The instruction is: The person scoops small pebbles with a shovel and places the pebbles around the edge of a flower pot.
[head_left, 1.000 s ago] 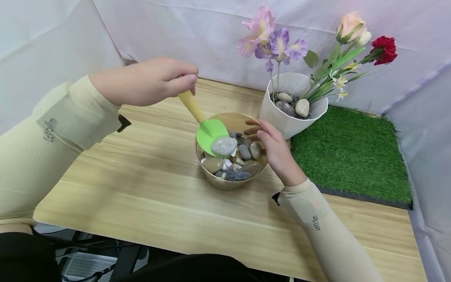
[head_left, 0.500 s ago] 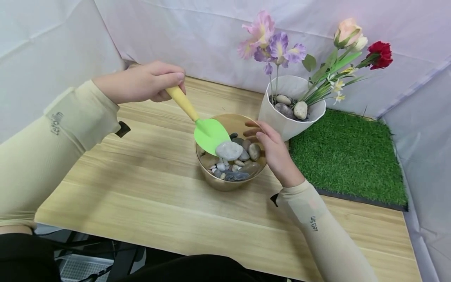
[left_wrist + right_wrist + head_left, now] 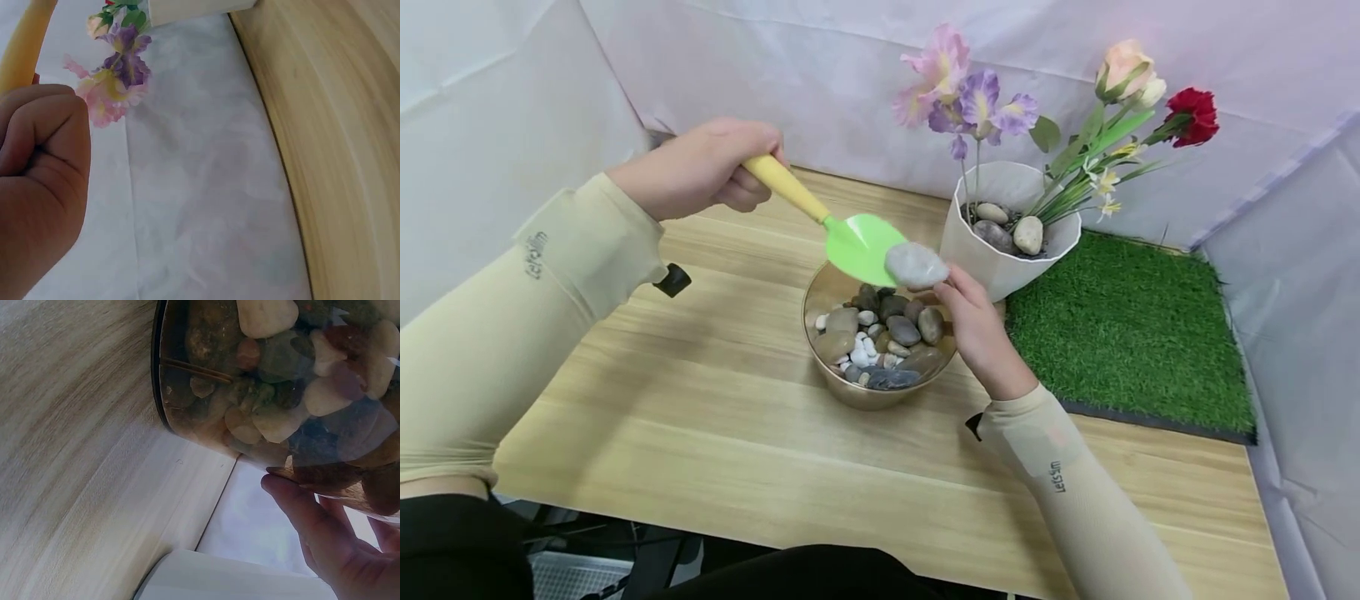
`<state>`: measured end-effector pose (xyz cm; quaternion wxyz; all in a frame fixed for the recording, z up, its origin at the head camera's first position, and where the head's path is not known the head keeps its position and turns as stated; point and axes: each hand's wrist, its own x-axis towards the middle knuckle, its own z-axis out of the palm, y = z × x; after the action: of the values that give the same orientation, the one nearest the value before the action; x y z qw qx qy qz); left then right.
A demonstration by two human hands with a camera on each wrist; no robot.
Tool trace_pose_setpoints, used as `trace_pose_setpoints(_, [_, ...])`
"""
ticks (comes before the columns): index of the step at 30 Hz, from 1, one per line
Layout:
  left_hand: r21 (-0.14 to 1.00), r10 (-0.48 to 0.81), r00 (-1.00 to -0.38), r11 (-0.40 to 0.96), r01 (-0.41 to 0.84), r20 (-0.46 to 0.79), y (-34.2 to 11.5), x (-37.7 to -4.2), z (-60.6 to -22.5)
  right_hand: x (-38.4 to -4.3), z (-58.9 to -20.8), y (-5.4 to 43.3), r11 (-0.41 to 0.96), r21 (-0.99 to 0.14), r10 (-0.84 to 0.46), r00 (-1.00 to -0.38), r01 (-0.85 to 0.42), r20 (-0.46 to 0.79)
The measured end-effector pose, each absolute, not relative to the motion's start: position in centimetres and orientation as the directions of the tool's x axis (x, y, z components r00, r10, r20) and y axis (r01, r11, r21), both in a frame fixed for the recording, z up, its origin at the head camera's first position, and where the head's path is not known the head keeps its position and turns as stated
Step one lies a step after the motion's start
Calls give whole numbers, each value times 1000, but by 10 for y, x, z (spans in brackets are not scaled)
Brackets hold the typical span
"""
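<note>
My left hand grips the yellow handle of a trowel; its curled fingers also show in the left wrist view. A large pale grey stone sits at the tip of the green blade, above a see-through amber bowl. Inside the bowl lie several dark, brown and white stones. My right hand is at the bowl's right side, its fingertips hidden behind the pale stone in the head view. In the right wrist view, the thumb looks straight against the bowl's wall.
A white flowerpot with artificial flowers and several stones stands behind my right hand. Right of it lies a green artificial turf mat. White cloth encloses the wooden table at the back and sides.
The trowel has risen out of the bowl and moved right, carrying the pale grey stone on its tip. My right hand has stayed beside the bowl; the head view has shifted slightly.
</note>
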<state>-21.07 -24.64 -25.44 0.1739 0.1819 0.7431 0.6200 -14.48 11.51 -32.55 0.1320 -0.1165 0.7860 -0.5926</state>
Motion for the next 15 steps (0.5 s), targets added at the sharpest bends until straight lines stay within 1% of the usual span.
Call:
trace_pose_setpoints(7, [996, 406, -914, 91, 23, -17, -209, -228, -233, -146, -325, 115, 304, -949, -363, -931, -79, -39])
trace_pose_setpoints(12, [997, 327, -943, 56, -50, -66, -169, -243, -209, -145, -324, 115, 307, -948, -364, -931, -86, -34])
trace_pose_setpoints(15, [994, 282, -954, 66, -84, -99, -145, -251, -201, -145, -325, 115, 305, -949, -362, -931, -78, -39])
